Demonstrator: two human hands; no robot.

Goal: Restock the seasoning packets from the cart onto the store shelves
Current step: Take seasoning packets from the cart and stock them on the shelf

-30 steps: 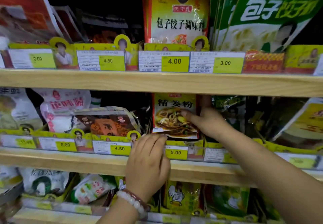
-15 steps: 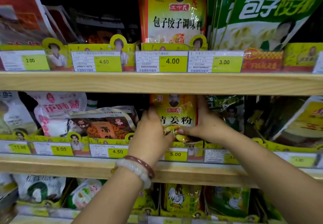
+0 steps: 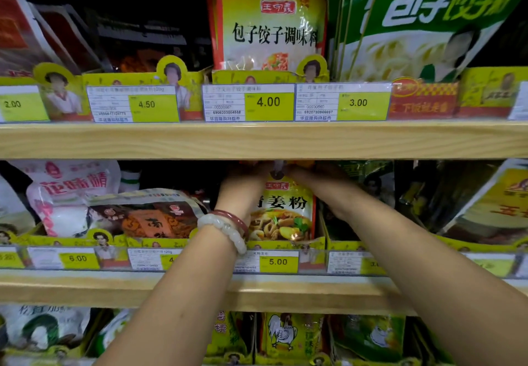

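Observation:
A yellow ginger-powder packet [image 3: 281,214] with a food picture stands upright in its yellow display box on the middle shelf, above the 5.00 price tag [image 3: 277,261]. My left hand [image 3: 243,185], bracelets on its wrist, reaches up to the packet's top left corner. At the packet's top right corner is my right hand [image 3: 317,183]. Both hands are at the packet's top edge just under the upper shelf board, and their fingertips are hidden in shadow there.
The upper wooden shelf board [image 3: 263,140] hangs right above the hands. A brown packet [image 3: 148,217] lies slumped to the left beside a white and pink bag [image 3: 71,191]. Green and yellow packets [image 3: 483,205] lean on the right. More packets fill the shelf below [image 3: 285,334].
Both hands have risen from the packet's lower half to its top edge. The packet now stands lower and straighter in its box, with its picture fully in view.

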